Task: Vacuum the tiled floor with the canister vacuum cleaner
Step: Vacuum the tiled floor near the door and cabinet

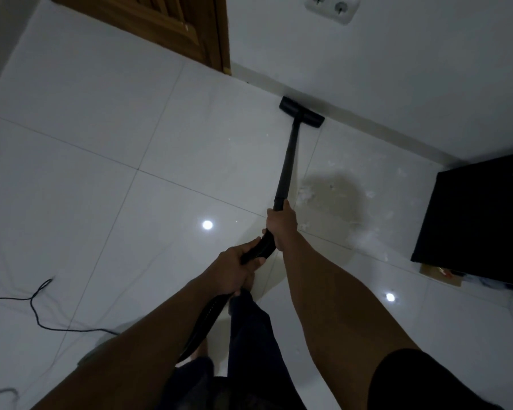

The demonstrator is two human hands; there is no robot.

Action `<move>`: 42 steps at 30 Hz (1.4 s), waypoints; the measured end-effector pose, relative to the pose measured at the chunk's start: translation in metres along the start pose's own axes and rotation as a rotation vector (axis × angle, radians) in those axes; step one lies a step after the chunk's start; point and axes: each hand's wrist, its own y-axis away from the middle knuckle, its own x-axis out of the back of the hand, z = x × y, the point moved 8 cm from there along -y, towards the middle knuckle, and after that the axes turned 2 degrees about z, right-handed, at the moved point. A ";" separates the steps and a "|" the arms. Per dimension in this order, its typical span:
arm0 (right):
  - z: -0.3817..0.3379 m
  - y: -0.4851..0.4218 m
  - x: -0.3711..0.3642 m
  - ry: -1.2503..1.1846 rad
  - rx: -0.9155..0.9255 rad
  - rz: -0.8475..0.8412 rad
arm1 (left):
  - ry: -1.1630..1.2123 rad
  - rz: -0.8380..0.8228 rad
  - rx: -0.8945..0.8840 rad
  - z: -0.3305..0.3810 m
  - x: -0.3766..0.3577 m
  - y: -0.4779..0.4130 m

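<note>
Both hands are on the vacuum here. The right hand (282,226) is the front one, fingers wrapped round the near end of the black wand (286,164). The left hand (234,270) sits just behind it, curled tight on the curved handle (259,250) where the ribbed hose (208,318) joins. The hose drops past the person's dark trousers (249,335) and disappears under the left forearm.

From the hands the wand slants away to the floor head (302,111). The head sits flat on the glossy white tiled floor (101,143), right up against the baseboard (367,125) at the foot of the white wall, a bit to the right of the wooden door (160,22).

Just right of the wand there's a dull brownish patch (332,196) on the tile, with white fluffy bits (367,195) scattered around it. All of that lies between the wand and a black cabinet (480,220) at the right edge.

There's a double wall socket (332,7) up top, above the head. A thin black cord (39,306) snakes over the tiles on the left, well apart from everything else. Two bright light reflections (207,224) show on the floor, one on each side of the arms
</note>
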 end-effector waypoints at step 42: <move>0.338 0.314 0.003 -0.123 0.231 0.143 | -0.399 0.055 -0.361 -0.263 -0.121 0.338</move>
